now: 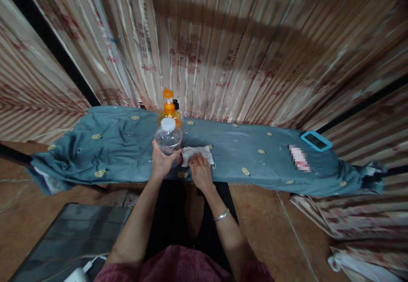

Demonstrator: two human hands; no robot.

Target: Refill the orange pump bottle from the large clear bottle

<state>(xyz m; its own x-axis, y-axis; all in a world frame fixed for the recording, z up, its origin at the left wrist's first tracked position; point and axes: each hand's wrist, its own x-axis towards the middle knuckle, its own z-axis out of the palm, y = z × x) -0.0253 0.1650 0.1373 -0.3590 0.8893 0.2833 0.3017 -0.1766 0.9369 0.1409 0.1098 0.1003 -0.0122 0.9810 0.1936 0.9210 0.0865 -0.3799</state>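
Observation:
My left hand (163, 161) is wrapped round a clear plastic bottle (168, 137) with a white cap, which stands on the cloth-covered surface. Right beside it, a crumpled white tissue (207, 152) lies spread on the teal cloth. The fingers of my right hand (201, 171) rest stretched out on top of this tissue, pressing it down; the fingertips are partly hard to make out. Just behind the clear bottle stands an orange pump bottle (168, 108), its lower part hidden. A small black top (175, 103) shows next to the pump.
The teal cloth (236, 150) with pineapple prints covers a long narrow table. At its right end lie a blue-framed device (316, 141) and a pixelated packet (299, 159). A striped curtain (223, 52) hangs behind. A dark low table (73, 235) with a white plug and cable stands lower left.

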